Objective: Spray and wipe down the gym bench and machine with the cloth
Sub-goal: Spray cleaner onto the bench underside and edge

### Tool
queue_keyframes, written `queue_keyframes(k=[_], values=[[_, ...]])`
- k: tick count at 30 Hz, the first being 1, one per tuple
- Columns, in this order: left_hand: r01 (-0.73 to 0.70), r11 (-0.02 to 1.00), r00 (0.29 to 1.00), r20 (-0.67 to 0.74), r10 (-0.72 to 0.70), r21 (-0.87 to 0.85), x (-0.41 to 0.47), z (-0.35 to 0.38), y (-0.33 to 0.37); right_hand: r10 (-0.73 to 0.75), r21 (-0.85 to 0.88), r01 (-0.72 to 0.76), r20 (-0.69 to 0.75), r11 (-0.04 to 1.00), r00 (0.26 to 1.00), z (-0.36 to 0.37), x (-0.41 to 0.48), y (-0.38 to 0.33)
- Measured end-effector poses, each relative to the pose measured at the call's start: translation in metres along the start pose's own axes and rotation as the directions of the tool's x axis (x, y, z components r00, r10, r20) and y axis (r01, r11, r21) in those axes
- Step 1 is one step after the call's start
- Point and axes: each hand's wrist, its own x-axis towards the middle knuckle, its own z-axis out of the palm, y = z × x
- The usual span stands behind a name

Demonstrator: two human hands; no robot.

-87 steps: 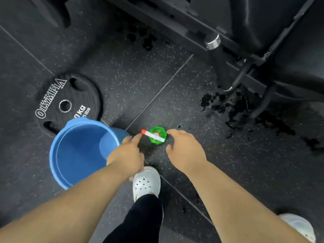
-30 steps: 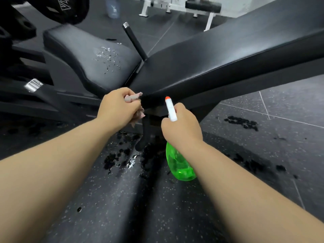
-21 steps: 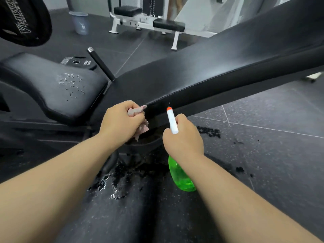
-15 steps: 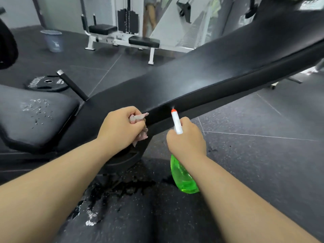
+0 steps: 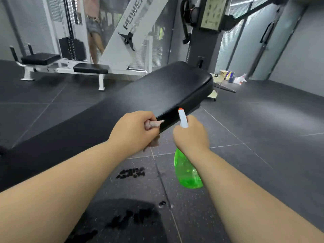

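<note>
The left hand (image 5: 133, 131) is clenching the bunched cloth (image 5: 155, 123) and holding it at the near edge of the bench (image 5: 163, 88); the right hand (image 5: 192, 136) is gripping the neck of the green bottle (image 5: 188, 171), with the nozzle (image 5: 182, 118) pointing up at that same edge, just beside the cloth. Over the last second both hands have been travelling along the long pad, away from the droplet-covered seat, which is no longer showing; they are now nearing the pad's far end, and both grips are staying as they were. No droplets are showing on this stretch, so it is probably still waiting for spray, with the cloth likely following close behind. Dark wet patches (image 5: 130, 172) are lying on the floor (image 5: 263, 128) below. The machine (image 5: 208, 32) beyond is looking untouched, so much of the task is seemingly remaining.
</note>
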Motion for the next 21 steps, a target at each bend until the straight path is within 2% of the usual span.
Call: queue_keyframes(k=[3,7,11,15,19,21], values=[[-0.037,0.999,0.999,0.011,0.037,0.026,0.021,0.016,0.028,0.004,0.042,-0.002,-0.057,0.999,0.998,-0.034,0.028,0.018],[-0.105,0.988,0.993,0.072,0.098,0.113,0.035,0.036,0.057,0.026,0.068,-0.023,-0.047,0.997,0.999,-0.064,0.051,0.042],[-0.214,0.962,0.976,0.085,0.202,0.171,0.035,0.061,0.065,0.019,0.124,-0.016,-0.024,0.992,1.000,-0.064,0.051,0.068],[-0.358,0.912,0.929,0.179,0.325,0.201,0.025,0.103,0.046,-0.049,0.140,0.052,-0.026,0.989,0.998,-0.051,0.049,0.078],[-0.349,0.931,0.929,0.173,0.328,0.110,0.017,0.127,0.021,-0.125,0.160,0.126,-0.017,0.979,0.992,-0.039,0.054,0.067],[-0.257,0.965,0.953,0.182,0.244,0.048,0.011,0.137,0.008,-0.110,0.189,0.111,-0.016,0.976,0.994,-0.025,0.052,0.073]])
